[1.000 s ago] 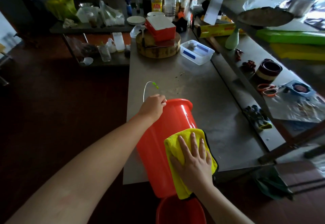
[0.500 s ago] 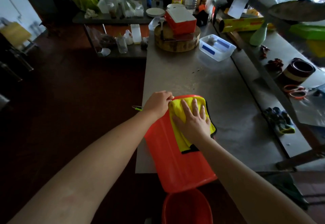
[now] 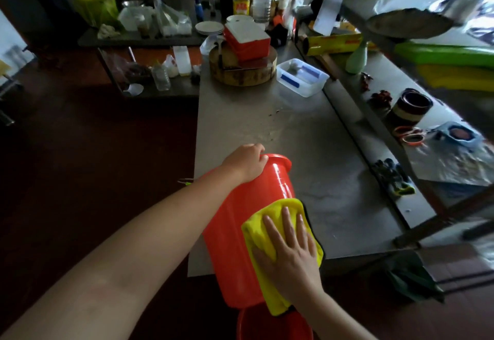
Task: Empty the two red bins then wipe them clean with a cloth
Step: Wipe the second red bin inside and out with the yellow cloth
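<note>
Two red bins are showing: the upper bin (image 3: 240, 232), glossy and smooth-sided, is lying tipped on its side over the near edge of the steel table (image 3: 320, 179) with its lipped rim pointing away. The second bin (image 3: 267, 323) is sitting just below it at the bottom of the view, only partly visible. The left hand (image 3: 246, 164) is reaching forward, its fingers (image 3: 256, 151) curling over the far rim and gripping it, while the right hand (image 3: 291, 257) is pressing a folded yellow cloth (image 3: 256, 230) against the bin's side, fingers lying straight and slightly spread.
</note>
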A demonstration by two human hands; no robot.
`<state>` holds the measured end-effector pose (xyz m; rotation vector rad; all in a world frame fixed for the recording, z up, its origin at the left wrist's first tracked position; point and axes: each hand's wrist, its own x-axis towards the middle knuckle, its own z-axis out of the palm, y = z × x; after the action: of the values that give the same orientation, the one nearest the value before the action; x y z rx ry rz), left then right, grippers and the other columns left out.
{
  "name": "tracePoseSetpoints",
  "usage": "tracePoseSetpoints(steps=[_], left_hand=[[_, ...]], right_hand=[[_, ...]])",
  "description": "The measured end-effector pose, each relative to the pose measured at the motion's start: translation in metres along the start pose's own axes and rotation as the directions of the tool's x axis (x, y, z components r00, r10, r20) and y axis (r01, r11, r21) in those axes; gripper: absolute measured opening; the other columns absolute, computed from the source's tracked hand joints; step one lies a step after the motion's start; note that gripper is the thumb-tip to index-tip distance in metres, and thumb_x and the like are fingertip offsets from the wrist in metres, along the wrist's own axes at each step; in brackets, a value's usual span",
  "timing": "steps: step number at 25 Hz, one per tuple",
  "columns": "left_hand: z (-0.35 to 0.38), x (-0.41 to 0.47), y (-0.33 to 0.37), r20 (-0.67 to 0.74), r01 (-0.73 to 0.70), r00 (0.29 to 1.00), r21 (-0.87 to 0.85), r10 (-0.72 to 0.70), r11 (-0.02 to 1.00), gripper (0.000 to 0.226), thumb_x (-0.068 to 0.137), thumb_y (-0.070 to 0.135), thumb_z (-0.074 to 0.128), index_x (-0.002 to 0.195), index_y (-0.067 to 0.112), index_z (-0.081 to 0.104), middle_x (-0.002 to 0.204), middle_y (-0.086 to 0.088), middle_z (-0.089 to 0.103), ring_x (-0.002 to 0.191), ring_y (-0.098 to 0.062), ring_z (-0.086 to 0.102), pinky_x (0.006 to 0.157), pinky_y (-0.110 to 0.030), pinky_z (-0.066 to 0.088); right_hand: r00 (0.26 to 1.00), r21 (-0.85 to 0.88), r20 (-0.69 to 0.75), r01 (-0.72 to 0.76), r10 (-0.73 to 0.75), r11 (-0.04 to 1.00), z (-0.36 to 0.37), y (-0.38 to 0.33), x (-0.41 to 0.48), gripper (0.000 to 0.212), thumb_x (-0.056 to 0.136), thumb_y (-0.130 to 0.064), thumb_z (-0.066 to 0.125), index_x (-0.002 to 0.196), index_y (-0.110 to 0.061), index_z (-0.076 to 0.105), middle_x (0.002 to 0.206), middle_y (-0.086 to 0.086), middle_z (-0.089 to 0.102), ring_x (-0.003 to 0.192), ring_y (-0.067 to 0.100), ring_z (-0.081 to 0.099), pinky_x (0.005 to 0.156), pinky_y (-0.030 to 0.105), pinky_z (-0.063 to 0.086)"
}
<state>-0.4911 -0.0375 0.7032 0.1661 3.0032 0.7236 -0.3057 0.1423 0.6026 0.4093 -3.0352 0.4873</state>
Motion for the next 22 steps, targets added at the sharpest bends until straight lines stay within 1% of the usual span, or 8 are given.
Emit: tracePoseSetpoints(steps=[2,5,8,11,14,18,20,22], left_hand=[[0.010,0.012,0.015,0.040,0.028,0.999,0.068,-0.031,0.997,0.040,0.099,0.041,0.051,0.124,0.012,0.063,0.128,-0.015,0.063,0.120,-0.032,0.057,0.099,-0.038,0.046],[0.017,0.021,0.020,0.085,0.111,0.988,0.163,-0.126,0.980,0.037,0.097,0.045,0.052,0.115,0.018,0.068,0.122,-0.013,0.067,0.114,-0.034,0.061,0.096,-0.042,0.049],[0.016,0.022,0.022,0.085,0.112,0.989,0.080,-0.119,0.990,0.032,0.097,0.043,0.052,0.111,0.021,0.070,0.117,-0.009,0.070,0.111,-0.031,0.063,0.094,-0.040,0.050],[0.012,0.017,0.023,0.070,0.049,0.997,-0.102,-0.042,0.994,0.023,0.098,0.036,0.056,0.109,0.021,0.070,0.112,-0.005,0.071,0.104,-0.024,0.064,0.088,-0.032,0.049],[0.013,0.010,0.022,0.046,-0.015,0.999,-0.289,0.030,0.957,0.021,0.099,0.024,0.059,0.116,0.016,0.069,0.104,-0.003,0.071,0.090,-0.015,0.063,0.078,-0.023,0.044],[0.018,-0.001,0.008,0.145,0.096,0.989,-0.517,-0.023,0.851,0.021,0.101,0.014,0.056,0.119,0.011,0.065,0.097,-0.004,0.069,0.075,-0.009,0.060,0.067,-0.014,0.047],[0.014,-0.003,0.000,0.221,0.133,0.975,-0.499,-0.023,0.856,0.019,0.100,0.016,0.056,0.117,0.014,0.065,0.098,-0.003,0.069,0.080,-0.010,0.061,0.074,-0.024,0.049],[0.009,-0.001,-0.002,0.214,0.102,0.977,-0.438,-0.006,0.893,0.022,0.098,0.022,0.059,0.119,0.021,0.067,0.098,0.004,0.068,0.086,-0.010,0.061,0.077,-0.024,0.046]], right_hand=[[1.000,-0.002,-0.002,0.009,-0.009,1.000,0.001,-0.002,-0.008,0.074,0.092,-0.084,0.027,0.157,-0.054,0.008,0.171,-0.005,-0.002,0.157,0.031,-0.004,0.120,0.058,0.023],[1.000,0.028,0.022,-0.014,0.014,1.000,0.000,0.001,-0.008,0.073,0.091,-0.086,0.024,0.155,-0.058,0.002,0.169,-0.010,-0.012,0.156,0.027,-0.016,0.122,0.058,0.016],[0.998,0.051,0.043,-0.038,0.036,0.998,-0.008,0.006,0.005,0.073,0.088,-0.089,0.017,0.152,-0.062,-0.006,0.166,-0.013,-0.023,0.153,0.025,-0.025,0.123,0.057,0.010],[0.997,0.013,0.000,-0.082,0.082,0.997,-0.020,0.013,0.028,0.074,0.087,-0.088,0.016,0.152,-0.061,-0.006,0.167,-0.010,-0.021,0.153,0.029,-0.023,0.122,0.058,0.011],[0.992,-0.046,-0.046,-0.120,0.118,0.992,-0.037,0.029,0.061,0.075,0.088,-0.087,0.018,0.154,-0.059,-0.005,0.169,-0.007,-0.018,0.153,0.031,-0.022,0.121,0.060,0.011],[0.996,-0.102,0.012,-0.089,0.091,0.991,-0.050,0.038,0.098,0.077,0.087,-0.086,0.016,0.154,-0.056,-0.006,0.167,-0.006,-0.022,0.153,0.033,-0.023,0.120,0.063,0.010],[0.996,-0.104,0.027,-0.085,0.089,0.991,-0.046,0.035,0.104,0.076,0.087,-0.087,0.014,0.153,-0.057,-0.008,0.166,-0.008,-0.026,0.152,0.033,-0.026,0.121,0.064,0.005],[0.997,-0.102,0.002,-0.071,0.072,0.992,-0.040,0.027,0.101,0.075,0.088,-0.087,0.014,0.154,-0.057,-0.006,0.166,-0.008,-0.026,0.151,0.033,-0.027,0.120,0.064,0.000]])
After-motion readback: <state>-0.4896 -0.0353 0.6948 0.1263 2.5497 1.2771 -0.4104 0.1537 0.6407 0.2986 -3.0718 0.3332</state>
